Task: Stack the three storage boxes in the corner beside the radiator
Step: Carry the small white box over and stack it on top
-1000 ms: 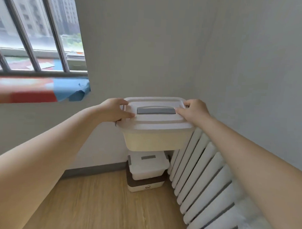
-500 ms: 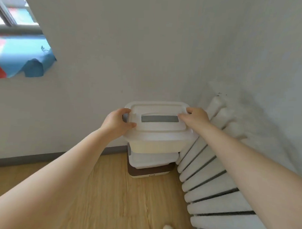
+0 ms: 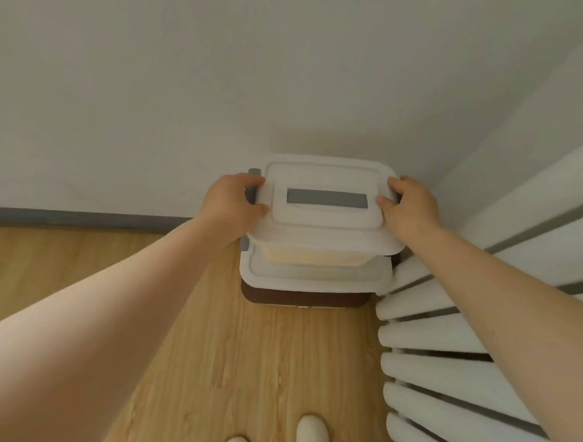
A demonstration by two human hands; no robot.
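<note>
Head view: left hand [image 3: 232,207] grips the left end of the top box [image 3: 325,218]; between both hands, it sits over the middle box [image 3: 314,277] and brown box [image 3: 305,297]. Right hand [image 3: 411,208] clasps its right end, radiator [image 3: 443,371] just beyond.

The top box [image 3: 323,222] is white and translucent, upright, its lid bearing a flat grey handle bar [image 3: 327,199] across the middle; it sits over the middle box [image 3: 314,274], though whether it rests on it cannot be told. The middle box is white too, with a slightly wider lid rim showing below. The bottom box [image 3: 304,297] has a dark brown lid and stands on the wood floor [image 3: 262,368] in the corner, just beside the white radiator [image 3: 444,342].
</note>
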